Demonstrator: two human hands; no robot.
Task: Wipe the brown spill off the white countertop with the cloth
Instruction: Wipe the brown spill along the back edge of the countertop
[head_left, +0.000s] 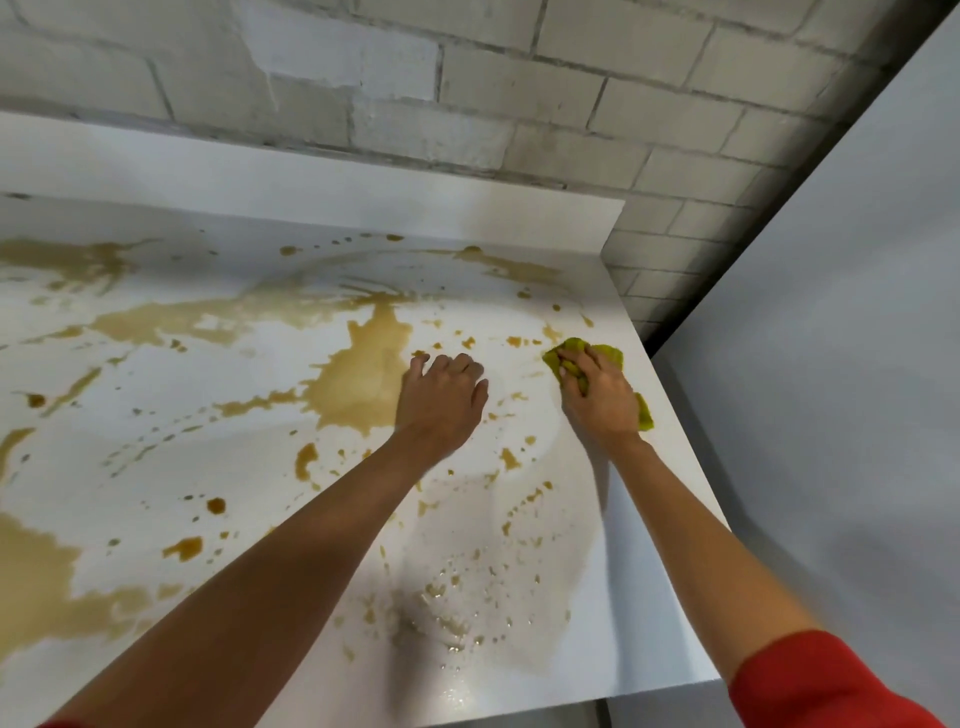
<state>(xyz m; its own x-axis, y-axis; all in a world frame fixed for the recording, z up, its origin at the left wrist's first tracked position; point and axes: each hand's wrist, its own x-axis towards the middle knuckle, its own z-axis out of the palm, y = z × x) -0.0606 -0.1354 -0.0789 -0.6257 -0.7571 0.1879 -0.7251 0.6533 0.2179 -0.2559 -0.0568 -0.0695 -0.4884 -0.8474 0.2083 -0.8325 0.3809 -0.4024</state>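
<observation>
**This is gonna smear, I reckon**

Head view: my right hand (597, 395) clutches the yellow-green cloth (609, 355); the white table (597, 597) ends just right of the cloth. My left hand (441, 395), relaxed and holding nothing, rests left of the cloth. The brown spill (358, 379) sprawls further left. One small cloth probably saturates and just spreads it. No containers visible.

White desk (156, 467) blotched with brown spill (358, 379); yellow-green cloth (610, 356); red sleeve (821, 686); pale grey brick wall (467, 78).

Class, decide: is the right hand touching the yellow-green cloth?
Touching. The head view shows the right hand gripping the cloth, curled into its bunched folds.
</observation>
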